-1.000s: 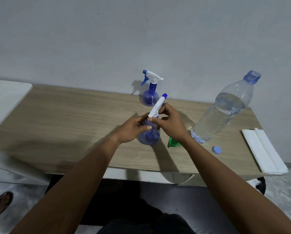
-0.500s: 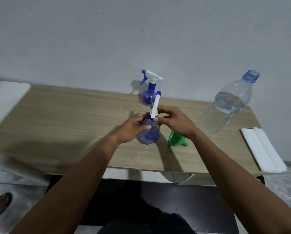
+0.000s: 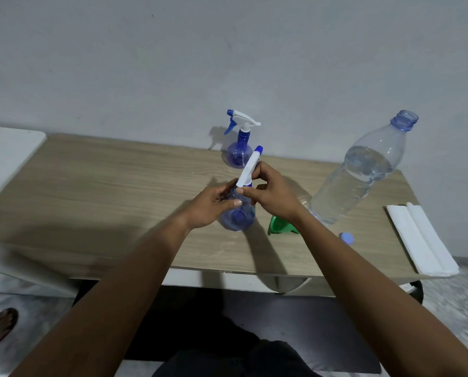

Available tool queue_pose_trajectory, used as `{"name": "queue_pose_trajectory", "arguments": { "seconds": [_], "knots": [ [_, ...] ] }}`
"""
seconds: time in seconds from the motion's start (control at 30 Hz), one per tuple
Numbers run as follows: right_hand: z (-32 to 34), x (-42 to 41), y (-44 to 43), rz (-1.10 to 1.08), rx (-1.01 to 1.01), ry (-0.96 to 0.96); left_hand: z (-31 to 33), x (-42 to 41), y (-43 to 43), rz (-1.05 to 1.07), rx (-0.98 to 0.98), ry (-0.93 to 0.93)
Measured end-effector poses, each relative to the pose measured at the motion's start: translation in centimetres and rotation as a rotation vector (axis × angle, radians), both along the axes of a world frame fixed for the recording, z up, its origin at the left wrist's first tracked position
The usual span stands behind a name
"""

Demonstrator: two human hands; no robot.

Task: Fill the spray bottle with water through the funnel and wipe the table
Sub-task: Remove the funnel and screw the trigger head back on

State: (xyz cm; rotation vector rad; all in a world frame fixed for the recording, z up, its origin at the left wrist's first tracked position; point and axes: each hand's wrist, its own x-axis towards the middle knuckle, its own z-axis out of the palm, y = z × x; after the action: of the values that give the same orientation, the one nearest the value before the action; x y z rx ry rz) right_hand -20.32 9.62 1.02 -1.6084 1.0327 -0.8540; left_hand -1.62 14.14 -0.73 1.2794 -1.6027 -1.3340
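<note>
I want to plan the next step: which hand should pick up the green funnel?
Probably the right hand: the green funnel lies just under its wrist, while the left hand steadies the spray bottle.

Seeing open table [image 3: 97, 191] left of fingers [image 3: 228, 204]; funnel [image 3: 277, 227], water bottle [image 3: 357, 175] crowding right, second sprayer [image 3: 239, 148] blocking beyond.

Funnel [image 3: 281, 227] between spray bottle [image 3: 236, 216] and water bottle [image 3: 359, 172]

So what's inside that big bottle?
Clear water fills the lower part of the big bottle; its top is uncapped. An arm covers its base.
</note>
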Motion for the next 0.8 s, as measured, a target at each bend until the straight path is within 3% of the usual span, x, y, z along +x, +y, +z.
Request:
{"name": "queue_pose_trajectory", "arguments": {
  "seconds": [0.13,0.33,0.6,0.8],
  "knots": [
    [-0.5,0.1,0.4,-0.064,-0.003,-0.039,0.1,-0.1,0.1,-0.001,0.005,-0.007],
    [0.0,-1.7,0.1,0.017,0.076,-0.112,0.2,-0.2,0.1,-0.007,0.004,-0.012],
    [1.1,-1.8,-0.7,0.185,0.101,0.008,0.1,0.1,0.1,-0.011,0.006,-0.027],
    [1.3,-1.7,-1.2,0.179,0.091,0.064,0.3,-0.3,0.2,0.004,0.004,-0.01]
  ]
}}
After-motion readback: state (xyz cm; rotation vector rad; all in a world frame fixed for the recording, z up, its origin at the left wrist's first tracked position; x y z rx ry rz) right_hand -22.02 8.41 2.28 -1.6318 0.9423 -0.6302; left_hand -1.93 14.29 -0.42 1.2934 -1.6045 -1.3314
